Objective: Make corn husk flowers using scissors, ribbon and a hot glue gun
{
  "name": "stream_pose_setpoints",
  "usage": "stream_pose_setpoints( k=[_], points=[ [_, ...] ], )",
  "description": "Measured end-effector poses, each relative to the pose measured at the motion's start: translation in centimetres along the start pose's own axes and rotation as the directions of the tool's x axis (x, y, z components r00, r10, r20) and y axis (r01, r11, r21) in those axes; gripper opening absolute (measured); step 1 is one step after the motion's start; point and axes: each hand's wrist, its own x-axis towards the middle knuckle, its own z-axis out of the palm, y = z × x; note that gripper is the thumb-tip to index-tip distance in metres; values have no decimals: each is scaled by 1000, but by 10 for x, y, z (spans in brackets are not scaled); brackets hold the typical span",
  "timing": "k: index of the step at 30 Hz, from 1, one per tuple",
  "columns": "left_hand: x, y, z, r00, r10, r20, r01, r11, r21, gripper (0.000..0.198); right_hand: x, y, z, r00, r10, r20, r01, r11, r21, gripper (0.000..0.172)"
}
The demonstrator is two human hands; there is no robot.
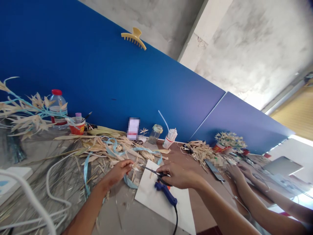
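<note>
1. left hand (121, 169) pinches a straw strip (134, 166) at centre frame, beside the white card (156, 199).
2. right hand (177, 176) grips a black tool (150, 170), tip toward the strip; a glue gun (167, 193) lies just below.
3. the strip looks light, dry and brittle: pinch gently near its end.
4. the tool's handle is covered, and the strip's end is lost in the litter.

Ahead of my left hand (119, 170) dried straw (110, 148) blocks the way; bare tabletop (127, 218) lies open beside the glue gun (166, 192).
</note>
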Motion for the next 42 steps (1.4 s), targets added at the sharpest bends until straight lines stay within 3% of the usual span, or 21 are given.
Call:
stream_pose_setpoints(
  k=[9,34,42],
  points=[
    [1,2,-2,996,-3,92,4,1000,-12,29,-1,-2,-3,1000,16,15,-17,999,47,26],
    [0,3,1,995,-38,93,42,998,-40,31,-1,-5,-6,994,80,74,-84,995,53,32],
    [-1,3,2,994,-72,79,77,996,-52,32,0,3,-5,996,27,89,-36,993,110,33]
  ],
)
